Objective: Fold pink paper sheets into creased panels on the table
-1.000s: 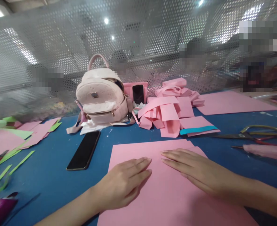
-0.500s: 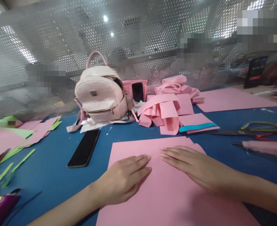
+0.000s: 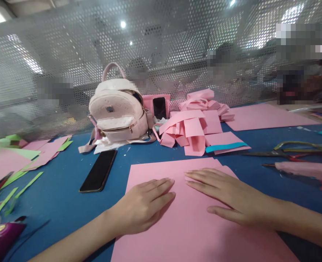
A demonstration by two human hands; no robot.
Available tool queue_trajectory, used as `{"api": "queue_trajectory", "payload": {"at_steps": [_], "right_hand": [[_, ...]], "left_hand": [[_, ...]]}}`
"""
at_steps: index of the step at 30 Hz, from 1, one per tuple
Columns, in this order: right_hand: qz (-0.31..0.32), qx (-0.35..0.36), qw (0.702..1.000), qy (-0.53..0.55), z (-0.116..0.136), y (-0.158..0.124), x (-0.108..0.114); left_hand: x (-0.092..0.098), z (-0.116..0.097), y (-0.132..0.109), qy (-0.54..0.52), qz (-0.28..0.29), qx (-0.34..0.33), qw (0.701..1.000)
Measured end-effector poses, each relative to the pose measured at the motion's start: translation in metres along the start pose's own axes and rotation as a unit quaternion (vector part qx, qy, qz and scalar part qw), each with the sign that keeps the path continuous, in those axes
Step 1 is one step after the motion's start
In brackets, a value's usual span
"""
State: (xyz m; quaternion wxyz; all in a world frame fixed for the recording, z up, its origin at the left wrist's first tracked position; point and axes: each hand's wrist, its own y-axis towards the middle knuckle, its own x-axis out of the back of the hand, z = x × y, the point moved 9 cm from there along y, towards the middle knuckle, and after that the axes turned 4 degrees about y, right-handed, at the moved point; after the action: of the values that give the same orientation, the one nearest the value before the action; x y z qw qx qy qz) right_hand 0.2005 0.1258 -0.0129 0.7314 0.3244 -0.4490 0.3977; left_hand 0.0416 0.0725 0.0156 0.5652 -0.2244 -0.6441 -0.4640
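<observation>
A large sheet of pink paper (image 3: 188, 229) lies in front of me on the blue table (image 3: 59, 214). Its far right corner shows a second edge, so more than one layer may be there. My left hand (image 3: 144, 205) rests flat on the left part of the sheet, fingers stretched toward the middle. On the right part, my right hand (image 3: 226, 196) lies palm down with its thumb spread away from the fingers. The fingertips of both hands face each other with a small gap. Neither hand grips anything.
A black phone (image 3: 98, 171) lies left of the sheet. Behind stand a pale pink backpack (image 3: 117, 109) and a heap of pink paper pieces (image 3: 193, 123). Scissors (image 3: 275, 154) and a pink-handled pointed tool (image 3: 300, 169) lie right. Paper scraps (image 3: 30, 154) are at left, before a perforated metal screen (image 3: 172, 43).
My right thumb has come into sight, spread from the fingers. Both hands otherwise keep nearly the same place on the paper. The view has shifted slightly.
</observation>
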Motion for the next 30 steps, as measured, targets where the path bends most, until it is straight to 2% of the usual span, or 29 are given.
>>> {"api": "queue_trajectory", "payload": {"at_steps": [9,16,22,30], "right_hand": [[-0.020,0.020,1.000,-0.004,0.0058,0.0001,0.0040],[-0.008,0.012,1.000,-0.022,0.0019,-0.0011,-0.0005],[-0.044,0.012,0.999,-0.017,0.0004,-0.0020,0.0015],[-0.031,0.001,0.999,-0.018,-0.0028,-0.0017,-0.0013]], "left_hand": [[0.0011,-0.0026,0.0010,0.009,0.007,-0.011,1.000],[0.0015,-0.0016,-0.0004,-0.003,0.004,-0.011,1.000],[-0.0006,0.0000,-0.0011,-0.009,0.009,0.001,1.000],[0.0026,-0.0008,0.0012,-0.006,0.003,-0.005,1.000]]}}
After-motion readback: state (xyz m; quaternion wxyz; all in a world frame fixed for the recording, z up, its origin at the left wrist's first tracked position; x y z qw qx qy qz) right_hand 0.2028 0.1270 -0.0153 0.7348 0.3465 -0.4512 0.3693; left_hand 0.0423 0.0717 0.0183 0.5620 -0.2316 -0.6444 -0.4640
